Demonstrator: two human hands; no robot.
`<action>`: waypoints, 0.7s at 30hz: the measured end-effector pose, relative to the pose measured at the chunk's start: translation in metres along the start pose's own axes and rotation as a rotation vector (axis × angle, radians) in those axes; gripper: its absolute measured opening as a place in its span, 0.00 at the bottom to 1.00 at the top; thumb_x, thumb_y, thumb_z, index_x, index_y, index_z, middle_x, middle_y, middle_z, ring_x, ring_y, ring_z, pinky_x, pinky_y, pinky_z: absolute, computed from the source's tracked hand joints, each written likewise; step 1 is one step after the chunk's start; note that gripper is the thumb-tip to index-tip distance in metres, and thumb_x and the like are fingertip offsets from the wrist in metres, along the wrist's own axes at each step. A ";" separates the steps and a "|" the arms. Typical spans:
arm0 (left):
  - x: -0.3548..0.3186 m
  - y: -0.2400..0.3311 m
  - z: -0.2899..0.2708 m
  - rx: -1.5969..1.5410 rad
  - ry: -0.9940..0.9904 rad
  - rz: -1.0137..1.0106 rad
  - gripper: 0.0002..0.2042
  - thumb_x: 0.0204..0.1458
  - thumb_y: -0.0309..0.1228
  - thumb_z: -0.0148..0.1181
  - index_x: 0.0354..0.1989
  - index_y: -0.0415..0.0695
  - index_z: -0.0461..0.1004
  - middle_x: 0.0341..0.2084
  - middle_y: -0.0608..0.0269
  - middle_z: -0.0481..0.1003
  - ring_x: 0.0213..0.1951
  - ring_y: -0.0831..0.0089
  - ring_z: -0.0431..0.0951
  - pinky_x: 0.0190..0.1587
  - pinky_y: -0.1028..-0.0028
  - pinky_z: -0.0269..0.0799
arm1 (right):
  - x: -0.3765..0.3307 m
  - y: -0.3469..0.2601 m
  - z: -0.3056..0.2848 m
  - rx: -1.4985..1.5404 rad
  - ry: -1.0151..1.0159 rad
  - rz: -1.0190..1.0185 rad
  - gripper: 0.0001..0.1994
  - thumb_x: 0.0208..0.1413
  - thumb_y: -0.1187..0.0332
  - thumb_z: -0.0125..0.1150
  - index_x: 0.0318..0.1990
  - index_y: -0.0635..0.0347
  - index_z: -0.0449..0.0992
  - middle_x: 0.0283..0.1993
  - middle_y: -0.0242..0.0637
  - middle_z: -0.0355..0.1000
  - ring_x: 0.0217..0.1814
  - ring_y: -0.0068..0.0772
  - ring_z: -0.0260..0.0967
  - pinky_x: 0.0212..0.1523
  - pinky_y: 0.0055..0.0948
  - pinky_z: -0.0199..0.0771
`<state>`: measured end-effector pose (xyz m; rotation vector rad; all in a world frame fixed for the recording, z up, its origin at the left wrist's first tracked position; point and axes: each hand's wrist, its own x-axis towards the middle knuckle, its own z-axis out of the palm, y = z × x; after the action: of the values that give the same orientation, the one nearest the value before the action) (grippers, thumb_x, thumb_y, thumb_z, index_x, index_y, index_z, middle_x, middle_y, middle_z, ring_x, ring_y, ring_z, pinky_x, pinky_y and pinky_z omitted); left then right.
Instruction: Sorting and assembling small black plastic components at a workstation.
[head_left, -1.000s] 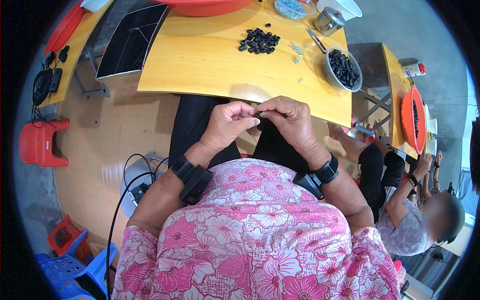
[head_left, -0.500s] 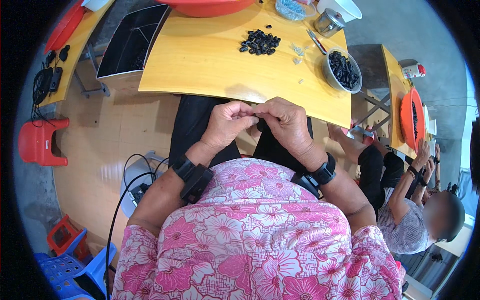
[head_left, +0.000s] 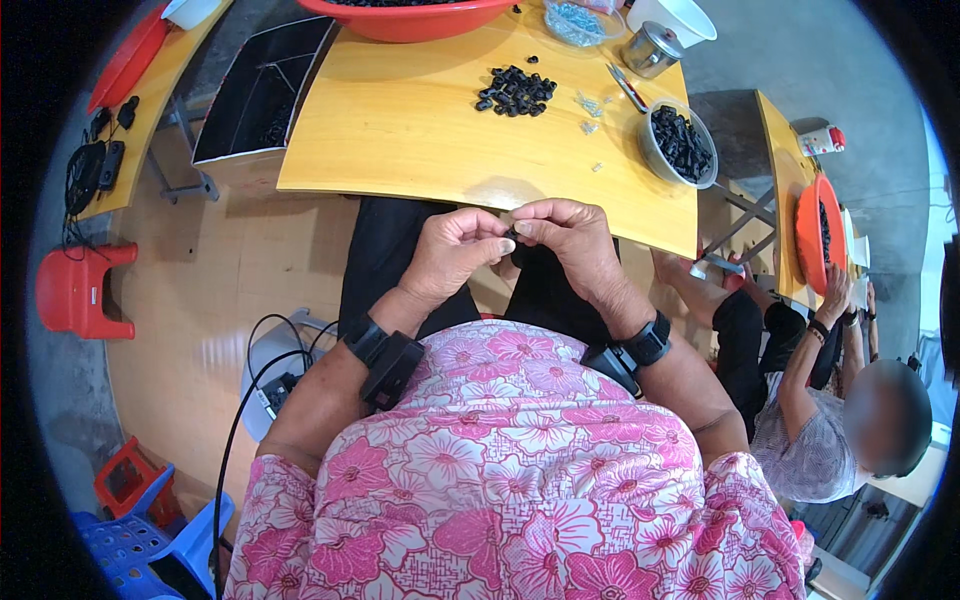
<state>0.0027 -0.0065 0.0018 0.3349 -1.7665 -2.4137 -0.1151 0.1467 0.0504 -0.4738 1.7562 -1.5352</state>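
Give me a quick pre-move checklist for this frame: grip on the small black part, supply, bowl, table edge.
1. Part held: ok. The small black part is pinched between the fingertips of the left hand and the right hand.
2. Grip security: cannot tell. The part is mostly hidden by the fingertips.
3. Supply within view: ok. A loose pile of black parts lies on the yellow table.
4. Bowl: ok. The clear bowl of black parts stands upright near the table's right edge.
5. Hands over the table: not ok. Both hands are off its near edge, above the lap.
6. Small clear bits beside the pile: cannot tell what they are.
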 end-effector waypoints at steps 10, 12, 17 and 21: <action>-0.001 0.004 0.001 -0.158 0.055 -0.063 0.06 0.55 0.25 0.63 0.39 0.39 0.77 0.29 0.68 0.77 0.30 0.82 0.75 0.35 0.81 0.72 | -0.003 0.002 0.007 -0.276 -0.055 -0.393 0.13 0.51 0.76 0.66 0.46 0.63 0.80 0.42 0.37 0.76 0.44 0.28 0.74 0.44 0.26 0.73; -0.001 0.004 0.001 -0.180 0.060 -0.079 0.06 0.56 0.25 0.63 0.39 0.39 0.76 0.29 0.67 0.77 0.30 0.81 0.75 0.35 0.80 0.72 | -0.005 0.001 0.009 -0.342 -0.060 -0.425 0.15 0.50 0.76 0.68 0.47 0.62 0.79 0.43 0.38 0.76 0.45 0.30 0.74 0.44 0.28 0.74; 0.001 0.001 0.000 -0.203 0.043 -0.109 0.05 0.57 0.27 0.63 0.39 0.40 0.76 0.30 0.68 0.77 0.32 0.81 0.75 0.37 0.80 0.72 | -0.001 0.007 0.012 -0.499 -0.023 -0.635 0.18 0.47 0.75 0.71 0.47 0.60 0.78 0.44 0.40 0.75 0.46 0.37 0.74 0.45 0.31 0.75; 0.002 -0.001 -0.001 -0.239 0.039 -0.132 0.05 0.58 0.28 0.62 0.39 0.42 0.77 0.30 0.69 0.77 0.33 0.81 0.75 0.37 0.80 0.72 | 0.002 0.011 0.013 -0.597 0.011 -0.738 0.18 0.46 0.74 0.70 0.47 0.58 0.78 0.44 0.41 0.74 0.46 0.41 0.74 0.46 0.33 0.75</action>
<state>0.0011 -0.0080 0.0001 0.4789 -1.4611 -2.6540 -0.1048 0.1385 0.0393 -1.5475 2.1708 -1.4181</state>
